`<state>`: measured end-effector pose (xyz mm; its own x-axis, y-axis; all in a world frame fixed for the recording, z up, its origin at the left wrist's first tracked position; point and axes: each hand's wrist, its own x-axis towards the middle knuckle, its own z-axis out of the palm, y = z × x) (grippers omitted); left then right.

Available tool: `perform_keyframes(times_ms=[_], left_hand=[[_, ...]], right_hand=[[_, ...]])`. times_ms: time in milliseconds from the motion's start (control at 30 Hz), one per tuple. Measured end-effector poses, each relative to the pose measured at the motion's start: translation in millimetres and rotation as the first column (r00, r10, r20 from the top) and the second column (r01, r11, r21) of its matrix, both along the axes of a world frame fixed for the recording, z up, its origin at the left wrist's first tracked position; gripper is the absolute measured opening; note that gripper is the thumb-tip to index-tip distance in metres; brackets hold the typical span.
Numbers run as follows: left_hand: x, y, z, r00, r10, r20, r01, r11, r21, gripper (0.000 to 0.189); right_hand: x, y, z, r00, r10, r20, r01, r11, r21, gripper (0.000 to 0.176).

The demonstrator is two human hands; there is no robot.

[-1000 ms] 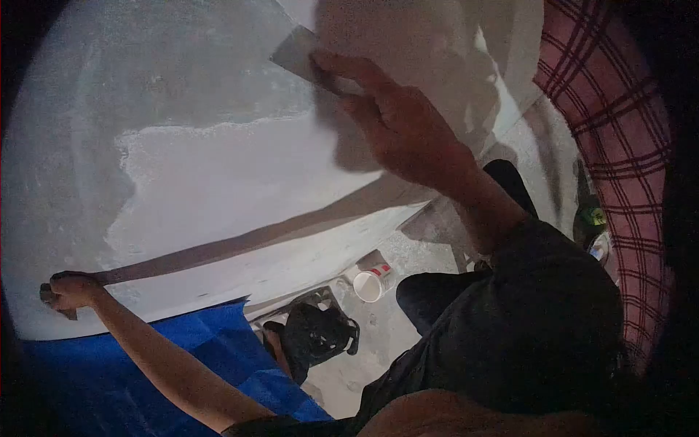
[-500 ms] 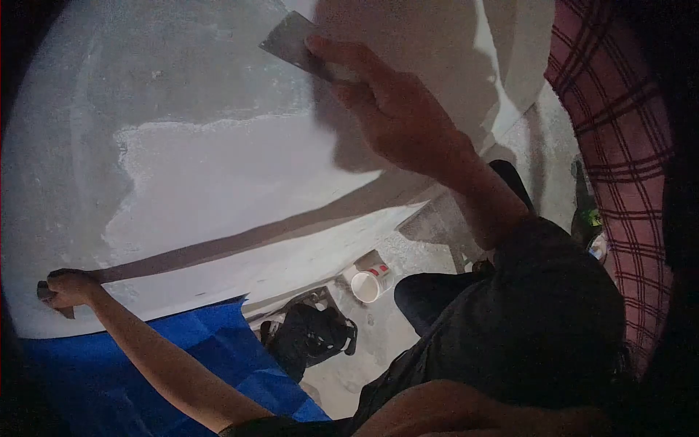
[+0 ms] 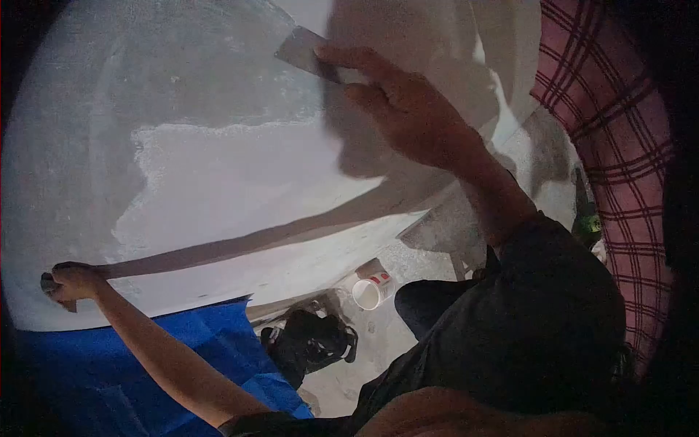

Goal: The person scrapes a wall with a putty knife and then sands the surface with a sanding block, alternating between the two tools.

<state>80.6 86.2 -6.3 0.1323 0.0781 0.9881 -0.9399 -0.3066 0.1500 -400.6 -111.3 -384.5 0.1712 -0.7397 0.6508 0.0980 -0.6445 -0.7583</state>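
My right hand (image 3: 415,109) is closed around a putty knife (image 3: 304,52) with a flat, wide grey blade. The blade lies at or just off the grey wall (image 3: 218,73), above the smooth white plastered patch (image 3: 226,175); contact cannot be told. The fingers cover its handle. At the far left, my left hand (image 3: 75,282) is closed near the wall's lower edge. From its fingers a small scraper-like tool (image 3: 70,306) shows a brownish corner and a dark end, the rest hidden.
A blue sheet (image 3: 196,328) hangs below the wall at lower left. On the floor are a black bag (image 3: 313,339) and a white bucket (image 3: 366,293). Red plaid cloth (image 3: 619,146) fills the right side. A green-labelled bottle (image 3: 588,222) stands beside it.
The whole view has shifted slightly to the right. My right hand and the putty knife sit a little lower against the wall. My left hand keeps about the same place and grip.
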Motion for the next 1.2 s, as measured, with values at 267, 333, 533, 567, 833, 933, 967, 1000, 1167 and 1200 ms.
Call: perform_keyframes(times_ms=[267, 333, 533, 567, 833, 933, 967, 1000, 1167, 1200], left_hand=[[28, 5, 12, 0.994, 0.006, 0.112, 0.002, 0.998, -0.065, 0.055], [-1, -1, -2, 0.995, 0.000, 0.098, 0.006, 0.998, -0.067, 0.054], [-24, -10, -14, 0.982, -0.175, 0.065, 0.178, 0.983, -0.040, 0.052], [-25, -8, -14, 0.980, -0.199, 0.014, 0.199, 0.980, 0.008, 0.052], [34, 2, 3, 0.980, 0.070, 0.186, -0.064, 0.997, -0.040, 0.057], [35, 1, 1, 0.966, 0.099, 0.240, -0.090, 0.995, -0.049, 0.053], [25, -3, -4, 0.979, 0.072, 0.192, -0.058, 0.995, -0.077, 0.049], [10, -7, -8, 0.980, 0.071, 0.188, -0.058, 0.996, -0.075, 0.049], [-17, -13, -11, 0.998, 0.034, 0.055, -0.030, 0.998, -0.060, 0.046], [-15, -13, -10, 0.998, 0.032, 0.054, -0.028, 0.998, -0.060, 0.046]], right_hand=[[1, -1, 0, 0.999, 0.039, 0.012, -0.039, 0.999, 0.017, 0.043], [2, 3, -2, 1.000, 0.011, 0.017, -0.011, 1.000, 0.006, 0.043], [3, 4, -9, 1.000, 0.005, 0.025, -0.006, 0.999, 0.048, 0.044], [5, 2, -10, 0.999, 0.022, 0.035, -0.023, 0.999, 0.044, 0.043], [10, 0, -14, 0.997, 0.034, 0.067, -0.036, 0.999, 0.029, 0.042], [13, -2, -17, 0.992, -0.010, 0.129, 0.018, 0.998, -0.061, 0.041], [11, -2, -16, 0.996, 0.011, 0.092, -0.010, 1.000, -0.020, 0.041], [9, -2, -16, 0.998, 0.032, 0.056, -0.034, 0.999, 0.021, 0.040], [11, -4, -8, 0.992, 0.061, 0.114, -0.064, 0.998, 0.024, 0.039], [10, -4, -6, 0.991, 0.062, 0.122, -0.066, 0.998, 0.024, 0.039]])
